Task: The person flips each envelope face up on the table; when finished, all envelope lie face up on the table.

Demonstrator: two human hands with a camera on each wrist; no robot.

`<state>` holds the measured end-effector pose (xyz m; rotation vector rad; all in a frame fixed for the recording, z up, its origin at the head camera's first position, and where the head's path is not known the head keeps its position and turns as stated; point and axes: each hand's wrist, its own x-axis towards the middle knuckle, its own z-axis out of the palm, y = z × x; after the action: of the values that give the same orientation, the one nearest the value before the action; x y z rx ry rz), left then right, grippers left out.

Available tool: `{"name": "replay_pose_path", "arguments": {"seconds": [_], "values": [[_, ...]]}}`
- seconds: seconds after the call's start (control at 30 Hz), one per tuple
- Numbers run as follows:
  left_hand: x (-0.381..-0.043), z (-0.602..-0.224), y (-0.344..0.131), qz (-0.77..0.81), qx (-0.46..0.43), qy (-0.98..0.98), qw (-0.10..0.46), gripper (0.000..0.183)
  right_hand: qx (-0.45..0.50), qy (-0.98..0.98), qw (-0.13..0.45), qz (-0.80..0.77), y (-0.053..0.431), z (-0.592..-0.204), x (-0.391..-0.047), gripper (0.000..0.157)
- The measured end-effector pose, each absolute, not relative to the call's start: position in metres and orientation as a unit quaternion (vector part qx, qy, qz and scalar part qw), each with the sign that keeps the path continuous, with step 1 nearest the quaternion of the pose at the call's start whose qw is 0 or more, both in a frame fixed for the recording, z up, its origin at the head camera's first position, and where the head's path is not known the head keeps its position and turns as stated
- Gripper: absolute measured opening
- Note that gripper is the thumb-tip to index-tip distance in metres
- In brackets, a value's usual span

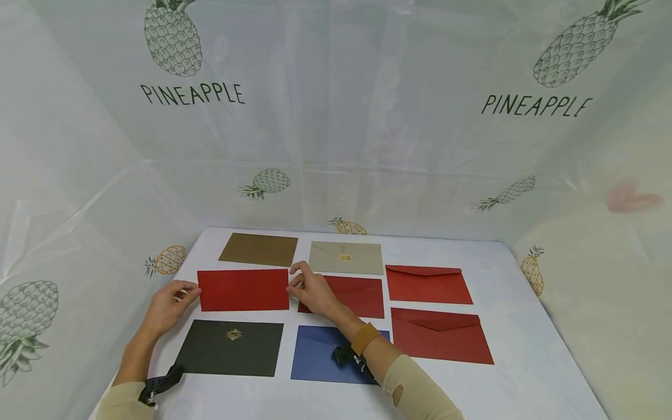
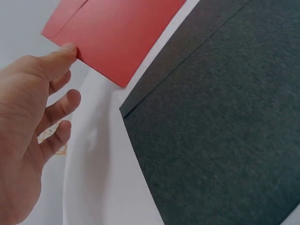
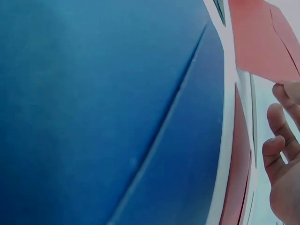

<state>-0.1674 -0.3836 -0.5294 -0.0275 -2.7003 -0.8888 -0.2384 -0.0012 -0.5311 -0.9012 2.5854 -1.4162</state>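
Observation:
Between both hands a red envelope (image 1: 243, 290) is held by its two short ends. My left hand (image 1: 167, 306) pinches its left edge with thumb and fingertips; in the left wrist view the thumb lies on the red envelope (image 2: 119, 37) near a corner. My right hand (image 1: 315, 290) pinches the right edge, also seen in the right wrist view with the red envelope (image 3: 260, 40). Under the right hand lies another red envelope (image 1: 359, 294), partly hidden. A dark green envelope (image 1: 231, 349) with a gold emblem lies in front, beside a blue envelope (image 1: 315, 353) under the right forearm.
At the back lie a brown envelope (image 1: 259, 249) and a beige envelope (image 1: 346, 265) with a gold label. Two red envelopes with flaps, an upper one (image 1: 429, 287) and a lower one (image 1: 441, 338), lie on the right of the white table (image 1: 530, 361). A pineapple-print sheet (image 1: 357, 128) surrounds it.

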Motion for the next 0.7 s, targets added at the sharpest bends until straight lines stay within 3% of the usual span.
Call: {"name": "replay_pose_path", "arguments": {"seconds": [0.43,0.7], "values": [[-0.174,-0.534,-0.379,-0.322,-0.024,-0.936,0.139,0.035,-0.289,0.873,0.010,-0.392,-0.002,-0.531,-0.237,0.042],[-0.177,-0.536,-0.373,-0.331,-0.035,-0.942,0.034,0.075,-0.305,0.900,-0.008,-0.311,-0.004,-0.532,-0.237,0.044]]}}
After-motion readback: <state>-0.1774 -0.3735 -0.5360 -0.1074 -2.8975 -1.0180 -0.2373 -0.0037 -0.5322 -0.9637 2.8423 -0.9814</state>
